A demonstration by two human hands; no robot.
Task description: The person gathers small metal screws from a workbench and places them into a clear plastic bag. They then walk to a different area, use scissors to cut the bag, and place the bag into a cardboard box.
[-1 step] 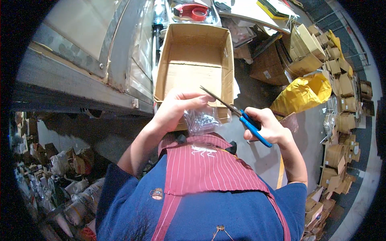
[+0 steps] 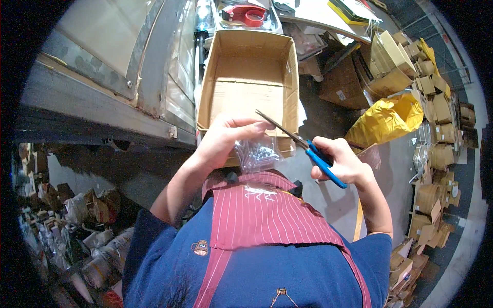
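Observation:
My left hand (image 2: 224, 141) is closed, its thumb and fingers pinching the top of a clear plastic bag (image 2: 259, 155). Small silvery metal pieces, which look like screws, lie inside the bag as it hangs just above my apron. In my right hand (image 2: 345, 160) is a pair of scissors (image 2: 324, 168) with blue handles, its dark blades closed together and pointing up and left. The blades pass close beside my left fingertips at the bag's top edge; whether they touch it I cannot tell. Just beyond both hands stands an open cardboard box (image 2: 249, 77).
Behind the box, a red tape dispenser (image 2: 246, 15) lies in a tray. A metal-framed bench (image 2: 97, 110) runs along the left. To the right stand a yellow plastic sack (image 2: 385, 120) and many stacked cardboard cartons (image 2: 436, 108). Wrapped goods (image 2: 97, 251) fill the lower left.

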